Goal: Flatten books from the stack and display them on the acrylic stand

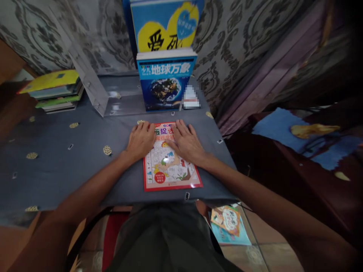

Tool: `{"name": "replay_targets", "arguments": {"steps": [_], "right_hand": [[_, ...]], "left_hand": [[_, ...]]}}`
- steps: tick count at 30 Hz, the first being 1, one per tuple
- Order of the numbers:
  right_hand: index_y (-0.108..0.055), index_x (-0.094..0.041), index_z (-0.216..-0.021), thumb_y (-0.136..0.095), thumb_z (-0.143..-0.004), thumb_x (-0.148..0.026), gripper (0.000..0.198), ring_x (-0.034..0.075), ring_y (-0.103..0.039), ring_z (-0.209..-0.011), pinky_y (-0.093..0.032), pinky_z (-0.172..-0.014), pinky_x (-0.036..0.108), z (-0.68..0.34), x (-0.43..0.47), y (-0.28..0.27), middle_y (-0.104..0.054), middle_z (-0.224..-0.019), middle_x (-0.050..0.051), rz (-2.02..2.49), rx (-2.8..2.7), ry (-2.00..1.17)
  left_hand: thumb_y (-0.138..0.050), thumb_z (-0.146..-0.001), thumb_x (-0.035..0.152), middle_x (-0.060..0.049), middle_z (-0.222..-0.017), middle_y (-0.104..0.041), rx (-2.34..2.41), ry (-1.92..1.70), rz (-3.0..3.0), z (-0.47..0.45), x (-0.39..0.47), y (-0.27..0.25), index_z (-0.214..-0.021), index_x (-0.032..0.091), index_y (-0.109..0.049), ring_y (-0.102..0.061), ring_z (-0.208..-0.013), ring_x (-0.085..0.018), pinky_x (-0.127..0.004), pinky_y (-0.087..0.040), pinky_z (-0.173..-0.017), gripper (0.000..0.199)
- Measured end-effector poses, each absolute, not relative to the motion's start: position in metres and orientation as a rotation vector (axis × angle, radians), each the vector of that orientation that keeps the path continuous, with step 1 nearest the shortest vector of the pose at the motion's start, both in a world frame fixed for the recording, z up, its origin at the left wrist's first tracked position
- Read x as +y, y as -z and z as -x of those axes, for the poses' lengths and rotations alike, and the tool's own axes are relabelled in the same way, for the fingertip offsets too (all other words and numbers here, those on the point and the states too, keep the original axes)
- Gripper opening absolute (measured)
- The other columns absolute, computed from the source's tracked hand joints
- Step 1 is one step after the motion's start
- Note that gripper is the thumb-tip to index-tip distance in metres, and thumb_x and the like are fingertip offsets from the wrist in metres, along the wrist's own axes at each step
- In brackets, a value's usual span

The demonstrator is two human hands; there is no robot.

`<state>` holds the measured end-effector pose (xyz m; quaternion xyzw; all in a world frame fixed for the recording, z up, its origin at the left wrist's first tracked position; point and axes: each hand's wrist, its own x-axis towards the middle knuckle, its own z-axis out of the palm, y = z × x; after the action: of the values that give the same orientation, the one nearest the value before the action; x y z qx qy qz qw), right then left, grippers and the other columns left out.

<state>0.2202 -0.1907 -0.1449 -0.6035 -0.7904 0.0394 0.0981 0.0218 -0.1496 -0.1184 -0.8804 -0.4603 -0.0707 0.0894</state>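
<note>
A red-bordered children's picture book [167, 166] lies closed and flat on the cloth-covered table, its cover facing up. On its upper left edge rests my left hand [141, 140], fingers stretched forward and lying flat. My right hand [187, 142] lies across the cover's upper right part, fingers spread, thumb pointing inward over the picture. Both hands press on the book without gripping it, and they hide parts of its title. Just beyond the book stands a blue book with a globe on its front [166, 88], upright in a clear acrylic stand [123, 104].
Behind the globe book rises a yellow and blue book [159, 22]. A stack of books [56, 90] sits at the table's back left. More books [229, 225] lie on the floor below the front edge. At right, a blue cloth [295, 136] covers a dark red surface.
</note>
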Motion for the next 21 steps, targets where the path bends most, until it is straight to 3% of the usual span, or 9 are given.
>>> {"name": "replay_targets", "arguments": {"steps": [14, 18, 21], "right_hand": [[-0.034, -0.015, -0.158, -0.039, -0.105, -0.053, 0.066, 0.036, -0.019, -0.158, -0.032, -0.120, 0.060, -0.227, -0.300, 0.157, -0.031, -0.166, 0.023, 1.593, -2.382, 0.022], [-0.037, -0.012, -0.156, -0.040, -0.105, -0.049, 0.063, 0.038, -0.022, -0.157, -0.037, -0.118, 0.059, -0.227, -0.297, 0.160, -0.034, -0.164, 0.026, 1.549, -2.374, 0.054], [-0.040, -0.011, -0.156, -0.042, -0.105, -0.047, 0.062, 0.038, -0.023, -0.157, -0.040, -0.118, 0.057, -0.229, -0.296, 0.163, -0.035, -0.163, 0.026, 1.517, -2.352, 0.059]], "left_hand": [[-0.039, -0.102, 0.021, -0.018, -0.115, -0.063, -1.495, 0.319, 2.676, -0.021, -0.150, 0.121, -0.111, 0.012, -0.061, -0.057, -0.113, -0.033, -0.047, -0.048, -0.096, 0.024], [-0.045, -0.097, 0.019, -0.019, -0.132, -0.056, -1.582, 0.722, 2.796, -0.011, -0.145, 0.133, -0.110, 0.015, -0.058, -0.052, -0.127, -0.032, -0.050, -0.045, -0.107, 0.019], [-0.053, -0.091, 0.021, -0.016, -0.135, -0.053, -1.729, 1.243, 2.863, -0.002, -0.140, 0.142, -0.118, 0.018, -0.053, -0.048, -0.135, -0.029, -0.050, -0.042, -0.114, 0.028]]}}
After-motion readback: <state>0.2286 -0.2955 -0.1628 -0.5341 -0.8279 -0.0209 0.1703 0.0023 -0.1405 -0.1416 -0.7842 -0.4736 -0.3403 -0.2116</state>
